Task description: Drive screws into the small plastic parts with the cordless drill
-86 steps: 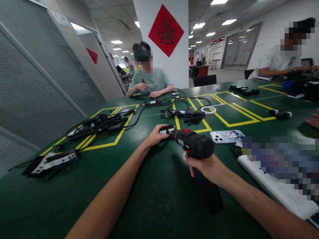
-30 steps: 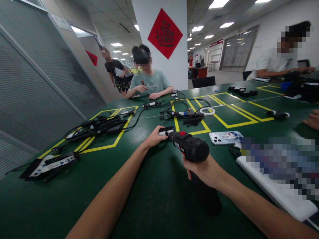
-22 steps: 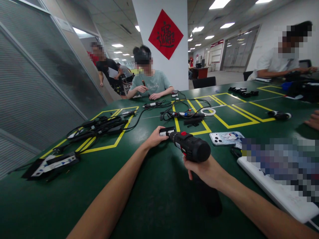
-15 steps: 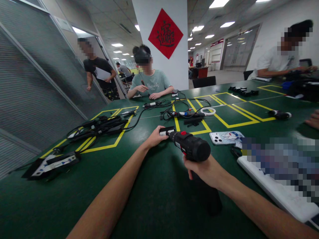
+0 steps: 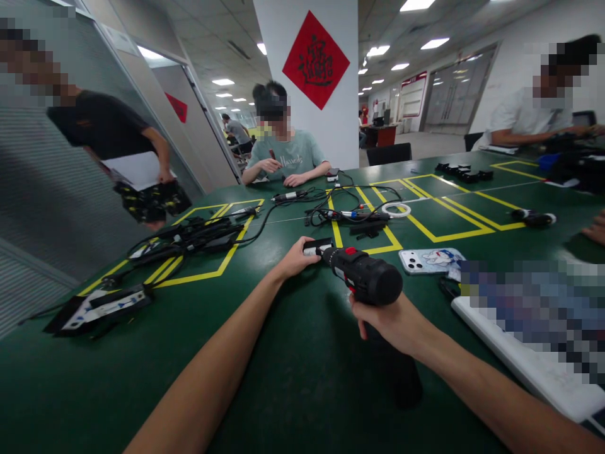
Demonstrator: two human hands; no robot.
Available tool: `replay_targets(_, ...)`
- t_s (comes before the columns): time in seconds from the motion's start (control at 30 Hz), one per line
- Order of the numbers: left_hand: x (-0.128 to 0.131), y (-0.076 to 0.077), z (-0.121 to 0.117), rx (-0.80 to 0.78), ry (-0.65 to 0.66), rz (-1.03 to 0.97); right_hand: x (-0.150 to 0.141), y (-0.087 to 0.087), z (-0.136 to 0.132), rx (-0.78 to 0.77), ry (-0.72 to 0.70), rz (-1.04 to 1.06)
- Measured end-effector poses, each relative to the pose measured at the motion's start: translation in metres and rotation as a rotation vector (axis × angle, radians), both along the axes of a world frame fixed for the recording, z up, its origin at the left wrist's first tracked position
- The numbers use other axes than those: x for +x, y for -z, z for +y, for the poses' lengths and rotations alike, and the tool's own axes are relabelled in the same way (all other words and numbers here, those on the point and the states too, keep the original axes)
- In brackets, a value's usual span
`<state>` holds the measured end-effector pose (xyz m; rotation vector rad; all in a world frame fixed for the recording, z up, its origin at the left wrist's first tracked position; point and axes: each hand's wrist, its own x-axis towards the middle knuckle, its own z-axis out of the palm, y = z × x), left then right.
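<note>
My right hand [image 5: 385, 318] is wrapped round the grip of a black cordless drill [image 5: 366, 277] with red accents. Its chuck points away from me and to the left, at a small black-and-white block-like part [image 5: 312, 250]. My left hand [image 5: 296, 260] pinches that part from its left side, on the green table [image 5: 283, 378]. The drill's tip meets or nearly meets the part; exact contact is too small to tell. The drill's battery base hangs low, close to the tabletop.
Tangled black cables [image 5: 189, 236] and a black-and-white device [image 5: 101, 306] lie left. More cables and a white ring [image 5: 396, 210] are ahead. A phone [image 5: 432, 260] and a white slab [image 5: 524, 359] lie right. A person [image 5: 290, 154] sits opposite; another person [image 5: 118, 142] stands left.
The standing person on the left has come much closer along the wall. My hands, the drill and the held part stay nearly still, with only a slight view shift.
</note>
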<state>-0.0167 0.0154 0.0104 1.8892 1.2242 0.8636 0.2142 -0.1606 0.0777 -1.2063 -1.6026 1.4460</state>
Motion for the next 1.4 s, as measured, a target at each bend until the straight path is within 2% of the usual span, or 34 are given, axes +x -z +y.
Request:
replay_targets(0.3,0.000,0.000,0.000,-0.006,-0.005,-0.004,-0.001,-0.006,-0.001,-0.023,0.007,-0.030)
replay_targets(1.4,0.001,0.000,0.000,0.012,-0.014,0.025,-0.001,-0.008,-0.003,-0.021,0.006,-0.005)
